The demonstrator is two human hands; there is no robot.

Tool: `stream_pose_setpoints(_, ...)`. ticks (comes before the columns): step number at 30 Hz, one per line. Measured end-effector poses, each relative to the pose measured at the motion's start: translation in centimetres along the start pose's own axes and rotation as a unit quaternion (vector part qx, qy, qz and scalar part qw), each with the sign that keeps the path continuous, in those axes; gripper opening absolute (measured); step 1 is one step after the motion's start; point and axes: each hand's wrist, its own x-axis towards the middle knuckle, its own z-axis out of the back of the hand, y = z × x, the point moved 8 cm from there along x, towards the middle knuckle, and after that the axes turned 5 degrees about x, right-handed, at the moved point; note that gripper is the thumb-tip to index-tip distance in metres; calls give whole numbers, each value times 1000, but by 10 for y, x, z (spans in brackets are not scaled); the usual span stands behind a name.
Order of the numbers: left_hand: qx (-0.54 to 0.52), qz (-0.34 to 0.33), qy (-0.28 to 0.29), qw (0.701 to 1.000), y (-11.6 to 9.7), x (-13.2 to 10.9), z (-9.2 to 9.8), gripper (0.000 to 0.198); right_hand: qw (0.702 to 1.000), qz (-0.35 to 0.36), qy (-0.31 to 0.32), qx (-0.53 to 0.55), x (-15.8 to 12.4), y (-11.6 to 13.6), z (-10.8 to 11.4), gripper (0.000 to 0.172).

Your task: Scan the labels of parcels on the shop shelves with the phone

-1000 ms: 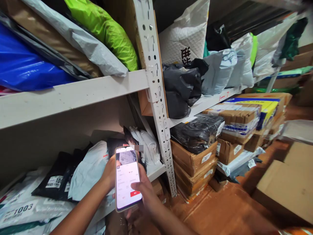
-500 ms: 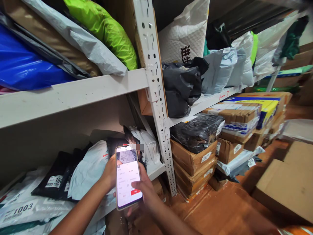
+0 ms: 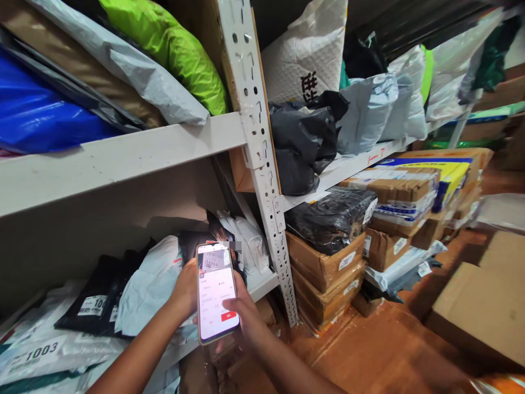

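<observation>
A smartphone [image 3: 217,295] with a lit screen is in my right hand [image 3: 244,309], the thumb lying over the screen near a red button. The upper part of the screen shows a camera picture of a printed label. My left hand [image 3: 186,287] is at the phone's upper left edge, beside the parcels on the lower shelf; its fingers are hidden behind the phone. Around it lie a white mailer bag [image 3: 147,284], a black bag [image 3: 88,295] with a label and a dark parcel [image 3: 192,241] partly covered by the phone.
A perforated metal upright [image 3: 262,164] stands right of my hands. Above is a shelf edge [image 3: 123,158] with bagged parcels. Taped cardboard boxes [image 3: 324,262] are stacked beyond the upright, and a large carton [image 3: 479,312] sits on the floor at the right.
The phone has shifted slightly right and up in view, and the label in its camera picture looks larger. Both hands keep nearly the same pose.
</observation>
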Motion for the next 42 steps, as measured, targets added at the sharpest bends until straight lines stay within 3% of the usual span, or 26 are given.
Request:
stream_pose_setpoints(8,24,-11,2,1000,-5,0,1,30,1000,6,6,-1,0,-2,3,71)
stream_pose_setpoints(24,53,-35,0,998,-6,0,-1,25,1000,10,7,16,2,-6,8,68)
stream_pose_setpoints(29,121,-61,3,991,-12,-1,-2,23,1000,18,5,16,1,-5,9,67)
stream_pose_setpoints(42,149,-104,-9,983,-2,2,-11,24,999,35,4,31,1,-17,20,73)
